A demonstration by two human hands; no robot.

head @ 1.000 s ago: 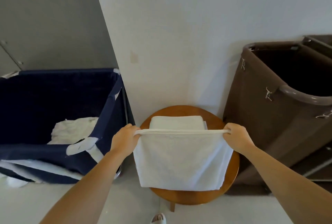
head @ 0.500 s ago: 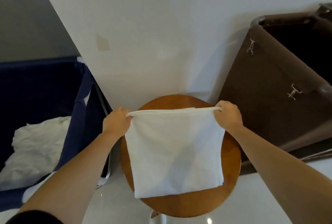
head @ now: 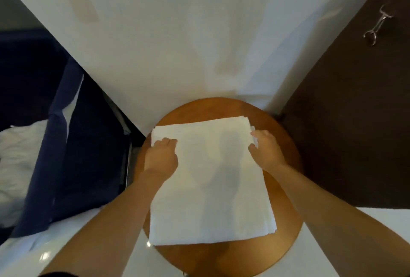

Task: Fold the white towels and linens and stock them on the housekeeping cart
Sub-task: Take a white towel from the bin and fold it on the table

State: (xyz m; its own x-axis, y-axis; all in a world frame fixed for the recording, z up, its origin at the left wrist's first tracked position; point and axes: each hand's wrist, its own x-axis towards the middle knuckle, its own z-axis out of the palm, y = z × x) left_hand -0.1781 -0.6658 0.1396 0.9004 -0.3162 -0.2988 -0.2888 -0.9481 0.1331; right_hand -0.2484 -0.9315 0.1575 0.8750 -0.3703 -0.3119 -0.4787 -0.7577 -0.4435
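Flat on a round wooden table (head: 210, 109), a folded white towel (head: 213, 199), spread over most of the top. Several layers visible at its near right corner, and a strip of bare wood between its far edge and the table's far rim. At the far left corner of the towel, over the table's left side, the left hand (head: 162, 154), palm down, fingers bent onto the cloth and gripping it. At the far right corner, over the table's right side, the right hand (head: 266, 150), thumb on top, fingers curled round the towel's edge and holding it there. Both forearms bare, reaching in over the table's near left and near right rims. A soft shadow down the middle of the towel. Left of the table and just beside it, a dark blue cloth bin (head: 73, 165) with crumpled white linen (head: 20, 165) inside. Right of the table and close against it, a brown cloth bag (head: 355, 121), actual contact impossible to tell, with a metal clip (head: 377, 25) high on its side. Behind the table, a white wall (head: 177, 43). Below and around the table, a glossy white floor (head: 26, 252).
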